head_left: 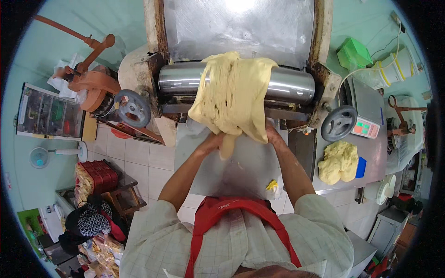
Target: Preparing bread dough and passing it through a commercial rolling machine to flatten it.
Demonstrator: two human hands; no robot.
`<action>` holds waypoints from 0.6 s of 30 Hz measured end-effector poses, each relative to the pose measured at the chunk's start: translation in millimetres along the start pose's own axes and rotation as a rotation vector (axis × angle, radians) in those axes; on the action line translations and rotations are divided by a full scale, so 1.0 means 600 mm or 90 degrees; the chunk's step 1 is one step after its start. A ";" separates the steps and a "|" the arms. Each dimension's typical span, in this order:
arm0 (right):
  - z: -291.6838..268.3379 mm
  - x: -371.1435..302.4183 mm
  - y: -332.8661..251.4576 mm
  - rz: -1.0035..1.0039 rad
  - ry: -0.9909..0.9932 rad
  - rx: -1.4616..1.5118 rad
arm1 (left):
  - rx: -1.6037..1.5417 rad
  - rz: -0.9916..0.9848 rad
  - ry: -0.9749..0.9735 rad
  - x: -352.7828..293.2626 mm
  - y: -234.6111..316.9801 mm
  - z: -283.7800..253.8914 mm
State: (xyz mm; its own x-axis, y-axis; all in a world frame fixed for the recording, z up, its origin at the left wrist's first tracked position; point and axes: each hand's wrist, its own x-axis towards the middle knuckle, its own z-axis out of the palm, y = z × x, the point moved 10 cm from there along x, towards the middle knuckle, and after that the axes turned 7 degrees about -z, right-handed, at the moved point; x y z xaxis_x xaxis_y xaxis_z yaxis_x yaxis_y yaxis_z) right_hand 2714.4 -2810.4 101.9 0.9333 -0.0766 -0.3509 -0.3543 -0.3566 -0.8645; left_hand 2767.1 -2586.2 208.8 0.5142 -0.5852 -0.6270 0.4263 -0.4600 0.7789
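1 dough sheet (234,95) draped over 1 steel roller (289,85); 1 dough lump (339,162) at 3 o'clock. My left hand (214,140) and right hand (272,134), arms extended toward 12 o'clock, both grip the sheet's lower edge.

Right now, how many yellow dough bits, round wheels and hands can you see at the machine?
Dough: 3, the sheet on the roller, a lump on the right table, a scrap on the tray
Wheels: 2, left wheel, right wheel
Hands: 2, left hand, right hand, both holding the sheet
Total: 7

The dough sheet (234,95) looked soft, matt and stringy. The metal roller (287,85) shone glossy; the steel tray (245,171) was dull and smooth
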 end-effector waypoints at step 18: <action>-0.006 -0.137 -0.518 -0.406 0.289 0.820 | 0.516 0.587 0.448 -0.300 0.391 0.025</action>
State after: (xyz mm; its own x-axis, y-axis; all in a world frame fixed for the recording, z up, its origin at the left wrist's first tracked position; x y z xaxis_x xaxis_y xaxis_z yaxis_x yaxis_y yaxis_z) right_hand 2747.9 -2696.7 400.5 0.7992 -0.5879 0.1250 0.5236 0.5787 -0.6253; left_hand 2763.5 -2599.1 504.7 0.7300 -0.5423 0.4159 -0.6772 -0.4923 0.5468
